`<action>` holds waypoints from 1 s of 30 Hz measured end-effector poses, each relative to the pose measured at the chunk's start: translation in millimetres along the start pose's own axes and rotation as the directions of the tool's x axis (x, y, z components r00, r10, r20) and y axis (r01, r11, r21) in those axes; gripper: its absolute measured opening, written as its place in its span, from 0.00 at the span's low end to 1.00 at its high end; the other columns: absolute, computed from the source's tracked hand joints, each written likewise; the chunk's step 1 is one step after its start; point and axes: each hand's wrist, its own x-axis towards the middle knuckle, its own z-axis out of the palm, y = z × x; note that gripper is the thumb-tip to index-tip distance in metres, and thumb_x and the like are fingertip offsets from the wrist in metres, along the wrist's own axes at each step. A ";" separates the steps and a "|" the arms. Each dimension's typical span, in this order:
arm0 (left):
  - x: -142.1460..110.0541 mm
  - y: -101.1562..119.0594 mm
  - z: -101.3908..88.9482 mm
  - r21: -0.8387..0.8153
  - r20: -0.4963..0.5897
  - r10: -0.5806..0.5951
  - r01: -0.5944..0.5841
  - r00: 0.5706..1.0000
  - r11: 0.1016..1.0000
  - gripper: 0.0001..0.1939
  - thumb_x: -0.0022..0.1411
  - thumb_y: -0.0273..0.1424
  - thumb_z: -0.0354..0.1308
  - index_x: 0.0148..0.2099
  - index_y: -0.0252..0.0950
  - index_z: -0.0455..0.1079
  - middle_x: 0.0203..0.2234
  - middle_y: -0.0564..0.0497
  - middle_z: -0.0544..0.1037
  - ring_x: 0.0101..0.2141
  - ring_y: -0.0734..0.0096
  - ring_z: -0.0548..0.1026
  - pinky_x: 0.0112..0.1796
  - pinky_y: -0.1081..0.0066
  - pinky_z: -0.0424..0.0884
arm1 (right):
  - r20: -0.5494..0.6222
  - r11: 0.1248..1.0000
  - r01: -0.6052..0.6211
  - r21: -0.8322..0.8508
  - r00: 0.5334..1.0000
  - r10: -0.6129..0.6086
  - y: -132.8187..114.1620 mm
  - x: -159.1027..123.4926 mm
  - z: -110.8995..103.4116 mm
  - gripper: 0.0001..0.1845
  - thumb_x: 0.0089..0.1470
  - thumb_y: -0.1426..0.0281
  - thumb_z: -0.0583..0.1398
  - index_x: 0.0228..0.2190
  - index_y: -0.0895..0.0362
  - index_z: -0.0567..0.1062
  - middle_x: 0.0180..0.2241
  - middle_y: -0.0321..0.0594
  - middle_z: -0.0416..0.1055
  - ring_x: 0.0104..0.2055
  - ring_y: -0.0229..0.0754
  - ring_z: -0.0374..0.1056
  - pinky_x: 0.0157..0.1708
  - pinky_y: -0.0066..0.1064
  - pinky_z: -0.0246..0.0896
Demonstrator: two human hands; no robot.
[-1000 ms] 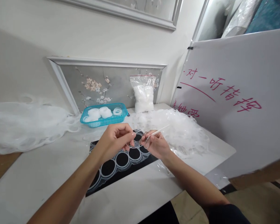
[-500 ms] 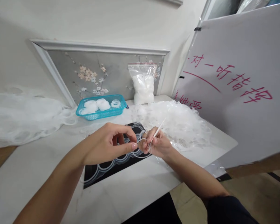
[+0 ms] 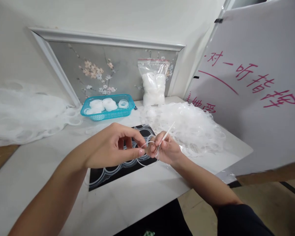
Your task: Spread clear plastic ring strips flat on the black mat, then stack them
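My left hand [image 3: 115,147] is closed in a pinch, thumb and forefinger meeting on a thin translucent white ring [image 3: 143,165]. Facing it closely, my right hand [image 3: 169,151] has its fingers curled round a slim white pointed stick [image 3: 168,129], which slants up to the right. The ring also passes by the right fingertips; its exact hold there is partly hidden. Beneath both hands lies a black mat [image 3: 94,187], with a sheet of joined clear rings [image 3: 113,171] on it.
Behind stands a blue basket [image 3: 107,116] with bundled white rings. A zip bag [image 3: 153,88] of similar bundles leans by the framed panel. Heaps of loose rings lie at right [image 3: 186,127] and left [image 3: 27,114]. A board with red writing [image 3: 255,131] borders the right.
The view has tilted and shifted slightly. Both hands stay close together in nearly the same pose, the white ring and stick still between the fingers.
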 end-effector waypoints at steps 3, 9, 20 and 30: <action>0.7 -0.9 -0.8 0.009 -0.003 0.005 -0.005 1.000 1.000 0.08 0.57 0.36 0.60 0.35 0.40 0.78 0.24 0.55 0.77 0.21 0.77 0.70 0.22 0.79 0.65 | 0.044 0.999 0.042 0.033 0.998 -0.043 0.9 -0.6 -0.8 0.09 0.45 0.60 0.69 0.26 0.51 0.79 0.25 0.33 0.76 0.22 0.33 0.70 0.27 0.28 0.70; 0.6 1.1 1.6 -0.018 -0.039 0.008 -0.009 0.999 1.000 0.08 0.57 0.36 0.59 0.33 0.40 0.78 0.23 0.54 0.76 0.21 0.77 0.68 0.22 0.79 0.63 | 0.084 0.998 0.037 0.047 0.996 -0.041 1.2 -0.5 -1.1 0.06 0.47 0.61 0.68 0.28 0.50 0.81 0.27 0.35 0.77 0.24 0.34 0.72 0.27 0.28 0.70; 10.1 -3.8 3.2 -0.136 0.059 -0.003 0.011 0.998 0.991 0.13 0.62 0.38 0.54 0.30 0.38 0.76 0.22 0.55 0.76 0.21 0.77 0.68 0.21 0.80 0.60 | 0.038 0.993 -0.119 0.007 0.992 0.118 2.6 3.9 2.1 0.15 0.39 0.57 0.71 0.23 0.55 0.78 0.22 0.35 0.75 0.23 0.35 0.71 0.27 0.29 0.71; 27.9 -30.8 10.5 -0.191 -0.038 0.022 -0.029 0.999 0.981 0.14 0.62 0.36 0.53 0.27 0.34 0.69 0.20 0.54 0.73 0.19 0.79 0.68 0.23 0.78 0.61 | -0.019 0.979 -0.187 0.079 0.982 0.189 3.9 1.1 -15.2 0.16 0.36 0.58 0.71 0.21 0.54 0.74 0.17 0.30 0.69 0.16 0.29 0.60 0.19 0.24 0.61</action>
